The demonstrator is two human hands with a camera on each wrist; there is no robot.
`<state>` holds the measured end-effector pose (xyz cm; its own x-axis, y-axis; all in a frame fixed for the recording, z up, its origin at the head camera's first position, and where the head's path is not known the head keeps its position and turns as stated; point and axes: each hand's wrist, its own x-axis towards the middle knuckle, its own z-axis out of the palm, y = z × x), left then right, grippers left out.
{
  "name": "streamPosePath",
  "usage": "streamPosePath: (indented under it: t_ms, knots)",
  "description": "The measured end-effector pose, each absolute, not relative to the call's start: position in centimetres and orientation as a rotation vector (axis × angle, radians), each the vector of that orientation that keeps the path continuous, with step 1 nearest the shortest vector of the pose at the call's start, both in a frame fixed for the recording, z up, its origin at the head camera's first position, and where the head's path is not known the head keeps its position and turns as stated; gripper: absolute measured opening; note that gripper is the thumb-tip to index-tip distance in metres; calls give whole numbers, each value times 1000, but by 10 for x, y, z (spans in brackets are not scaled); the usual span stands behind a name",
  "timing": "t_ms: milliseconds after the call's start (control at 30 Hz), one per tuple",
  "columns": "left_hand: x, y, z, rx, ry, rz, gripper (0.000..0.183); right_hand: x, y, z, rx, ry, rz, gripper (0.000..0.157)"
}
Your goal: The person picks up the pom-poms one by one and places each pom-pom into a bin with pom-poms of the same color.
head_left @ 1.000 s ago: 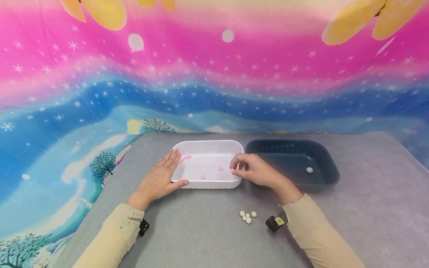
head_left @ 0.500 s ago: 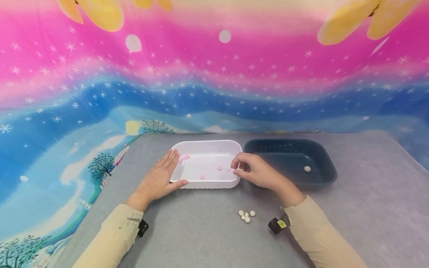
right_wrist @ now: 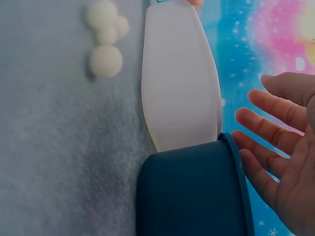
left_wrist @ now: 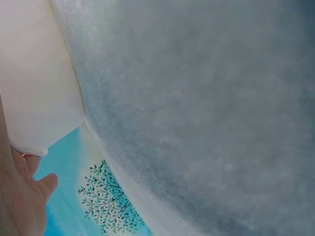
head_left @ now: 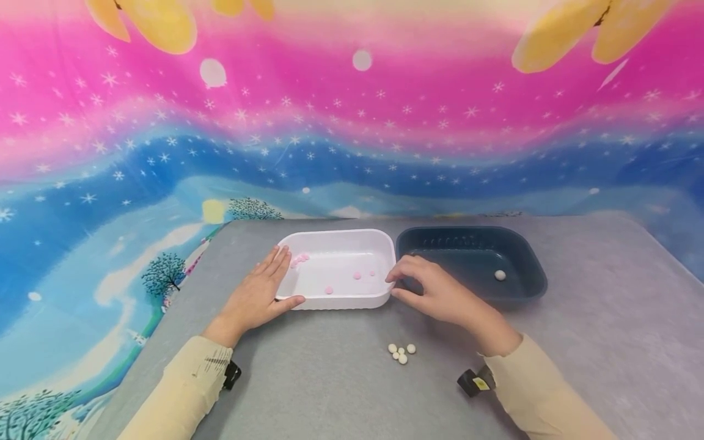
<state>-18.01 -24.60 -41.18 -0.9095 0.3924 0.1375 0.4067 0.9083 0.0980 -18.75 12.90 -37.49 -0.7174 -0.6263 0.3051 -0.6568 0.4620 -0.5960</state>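
My left hand rests on the left end of the white basin, fingers straight and thumb along the front rim. Inside that basin lie several small pink balls: a cluster at the back left, one pink ball near the front, another pink ball to the right, and a smaller pink ball beside it. My right hand hovers over the basin's right rim, thumb and fingers apart and holding nothing. In the right wrist view its fingers spread beside the dark basin's rim.
The dark blue basin stands right against the white one and holds one white ball. Several white balls lie grouped on the grey table in front. A colourful printed cloth hangs behind the table.
The pinched right fingers have opened and let go of the smallest pink ball inside the white basin. That hand has drawn slightly right; the left hand stays on the basin.
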Motion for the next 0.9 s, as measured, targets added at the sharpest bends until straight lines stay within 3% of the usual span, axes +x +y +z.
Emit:
streamPosePath:
  t_ms: [533, 900]
  knots:
    - [-180, -246, -413, -639, -2916, -197, 97, -172, 143, -367, 1142, -2686, 809, 23]
    - [-178, -245, -411, -613, -2941, -210, 96, -157, 166, -367, 1070, -2799, 730, 52]
